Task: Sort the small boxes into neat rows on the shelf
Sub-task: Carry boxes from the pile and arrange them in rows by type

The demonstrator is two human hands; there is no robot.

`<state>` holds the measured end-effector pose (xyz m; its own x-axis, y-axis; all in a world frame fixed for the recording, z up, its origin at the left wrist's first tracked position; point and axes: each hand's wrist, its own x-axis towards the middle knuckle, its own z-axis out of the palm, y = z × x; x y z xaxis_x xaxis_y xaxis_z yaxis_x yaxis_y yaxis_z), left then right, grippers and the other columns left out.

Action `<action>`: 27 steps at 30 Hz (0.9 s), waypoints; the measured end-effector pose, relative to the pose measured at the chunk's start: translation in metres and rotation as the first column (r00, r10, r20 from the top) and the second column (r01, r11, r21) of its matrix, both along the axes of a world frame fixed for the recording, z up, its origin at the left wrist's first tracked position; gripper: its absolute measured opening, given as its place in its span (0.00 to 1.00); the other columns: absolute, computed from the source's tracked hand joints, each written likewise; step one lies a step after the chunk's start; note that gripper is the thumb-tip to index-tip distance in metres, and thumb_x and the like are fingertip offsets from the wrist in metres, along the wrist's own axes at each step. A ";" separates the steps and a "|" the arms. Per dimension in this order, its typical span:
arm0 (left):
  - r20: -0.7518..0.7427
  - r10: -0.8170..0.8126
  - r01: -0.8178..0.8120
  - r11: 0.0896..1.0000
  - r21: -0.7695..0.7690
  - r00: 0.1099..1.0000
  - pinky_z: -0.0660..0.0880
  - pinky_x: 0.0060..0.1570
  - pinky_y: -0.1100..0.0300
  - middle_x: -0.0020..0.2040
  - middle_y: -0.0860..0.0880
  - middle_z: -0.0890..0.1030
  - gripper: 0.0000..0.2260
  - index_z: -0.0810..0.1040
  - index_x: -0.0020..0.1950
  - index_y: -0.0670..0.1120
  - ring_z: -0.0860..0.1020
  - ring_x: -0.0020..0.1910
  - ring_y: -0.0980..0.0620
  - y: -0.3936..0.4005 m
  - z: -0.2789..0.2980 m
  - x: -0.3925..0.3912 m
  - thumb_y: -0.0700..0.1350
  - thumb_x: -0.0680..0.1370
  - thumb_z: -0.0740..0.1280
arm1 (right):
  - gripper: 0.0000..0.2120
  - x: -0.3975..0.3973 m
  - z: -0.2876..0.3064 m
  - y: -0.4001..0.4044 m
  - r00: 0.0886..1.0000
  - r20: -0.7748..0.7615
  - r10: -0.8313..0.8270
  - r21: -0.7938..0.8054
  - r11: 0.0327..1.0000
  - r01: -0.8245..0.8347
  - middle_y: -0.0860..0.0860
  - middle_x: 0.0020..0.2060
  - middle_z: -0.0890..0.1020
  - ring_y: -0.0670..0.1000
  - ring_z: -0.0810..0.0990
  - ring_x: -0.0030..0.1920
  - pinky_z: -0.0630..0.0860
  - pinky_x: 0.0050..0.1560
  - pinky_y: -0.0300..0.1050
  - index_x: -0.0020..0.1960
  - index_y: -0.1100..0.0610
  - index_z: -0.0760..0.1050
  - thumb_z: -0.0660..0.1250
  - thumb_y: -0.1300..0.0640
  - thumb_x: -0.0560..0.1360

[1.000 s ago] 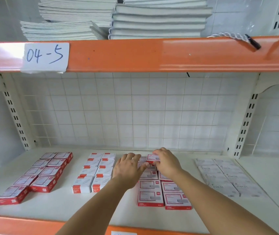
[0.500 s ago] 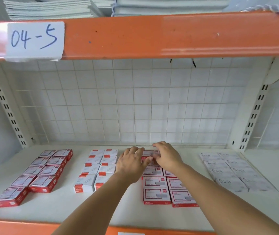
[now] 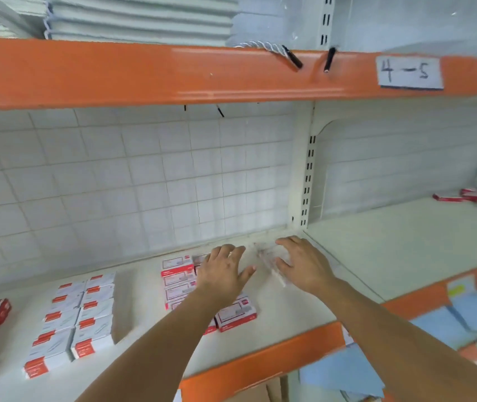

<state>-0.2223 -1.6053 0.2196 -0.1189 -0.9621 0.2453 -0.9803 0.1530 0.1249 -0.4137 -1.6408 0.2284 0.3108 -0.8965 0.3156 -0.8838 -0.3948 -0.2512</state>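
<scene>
Squaring up the red-and-white box column [image 3: 179, 281] called for flat fingers and light sideways nudges, so that each box met its neighbour edge to edge without riding up. The left hand [image 3: 224, 275] lay spread and relaxed over the back of that column on the shelf [image 3: 289, 309], holding nothing; the right hand [image 3: 304, 265] was open too, fingers loosely bent over a blurred pale patch that may have been the white boxes, though I cannot tell. White boxes with orange labels [image 3: 77, 317] sat in two tidy columns to the left. Against half a second earlier, the view had swung right and tilted, the right hand had left the red column for the pale boxes, and a further shelf bay with more red boxes [image 3: 475, 195] had come into sight.
</scene>
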 end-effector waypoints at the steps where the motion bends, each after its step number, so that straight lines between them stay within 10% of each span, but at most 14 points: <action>1: 0.005 -0.030 0.030 1.000 -0.005 1.000 0.60 0.68 0.52 0.72 0.50 0.64 0.25 0.60 0.74 0.52 0.61 0.71 0.49 -0.003 0.000 -0.014 0.61 0.80 0.51 | 0.22 -0.018 0.000 0.003 0.999 -0.009 -0.036 -0.001 0.999 0.036 0.49 0.67 0.71 0.51 0.68 0.66 0.67 0.62 0.44 0.71 0.52 0.65 0.59 0.48 0.79; 27: 0.000 -0.520 0.520 0.854 -0.037 0.854 0.60 0.68 0.57 0.72 0.51 0.65 0.24 0.61 0.74 0.52 0.61 0.71 0.51 -0.049 -0.001 -0.456 0.60 0.81 0.51 | 0.22 -0.459 -0.008 0.073 0.877 0.000 -0.481 -0.028 0.876 0.481 0.49 0.66 0.72 0.52 0.72 0.63 0.73 0.54 0.45 0.71 0.53 0.65 0.59 0.48 0.79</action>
<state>-0.6780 -1.6544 0.2188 -0.5967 -0.7519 0.2804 -0.7556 0.6441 0.1193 -0.8732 -1.5679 0.2205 -0.1548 -0.9274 0.3404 -0.9679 0.0732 -0.2405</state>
